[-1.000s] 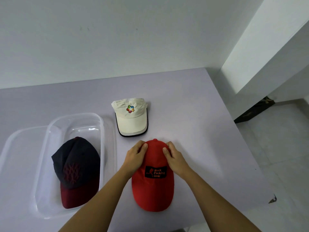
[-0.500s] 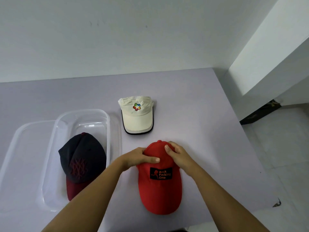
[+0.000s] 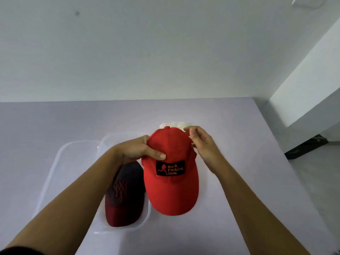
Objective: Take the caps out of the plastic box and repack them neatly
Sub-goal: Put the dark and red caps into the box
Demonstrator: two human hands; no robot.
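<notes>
Over a lilac table (image 3: 230, 126), the left hand (image 3: 136, 150) grips the red cap (image 3: 171, 181) by its crown. The right hand (image 3: 204, 146) curls at the crown's other side, grip unclear. The dark cap (image 3: 125, 192) lies in the box (image 3: 147, 214) under the left wrist; the white cap (image 3: 176, 124) peeks beyond the fingers.

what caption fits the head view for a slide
Left hand and right hand hold a red fabric cap up beside a clear plastic box containing a navy-and-maroon cap.

Three caps are showing: one red cap (image 3: 173, 192), one dark cap (image 3: 125, 196), one white cap (image 3: 176, 124). One plastic box (image 3: 117, 137) and one clear lid (image 3: 62, 159) are sitting on one surface (image 3: 239, 162). Two hands are appearing: left hand (image 3: 134, 150), right hand (image 3: 204, 144).
</notes>
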